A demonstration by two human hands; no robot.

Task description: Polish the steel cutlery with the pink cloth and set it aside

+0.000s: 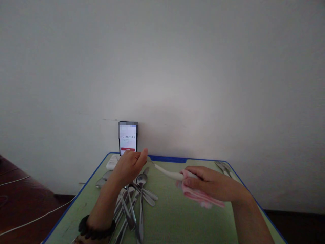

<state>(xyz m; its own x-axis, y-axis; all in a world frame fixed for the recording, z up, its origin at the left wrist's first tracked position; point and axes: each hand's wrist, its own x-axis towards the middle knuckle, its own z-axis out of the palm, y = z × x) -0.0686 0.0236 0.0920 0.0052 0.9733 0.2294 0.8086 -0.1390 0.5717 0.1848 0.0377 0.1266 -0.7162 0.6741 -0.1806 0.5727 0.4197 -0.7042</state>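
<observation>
In the lower centre-left of the frame, we have a pile of cutlery (127,215) on the counter (182,220); we would do well to keep our left forearm clear of it. Our left hand (130,166), by the phone (128,135), has its fingers curled on the metal end of the utensil (165,170), that end hidden from us. The utensil slants across the frame's centre; a steady hold there should stop it twisting. Right of centre, our right hand (214,183) grasps the pink cloth (200,195) around the handle; firm, even pressure would suit. Forks (223,168) lie farther right.
</observation>
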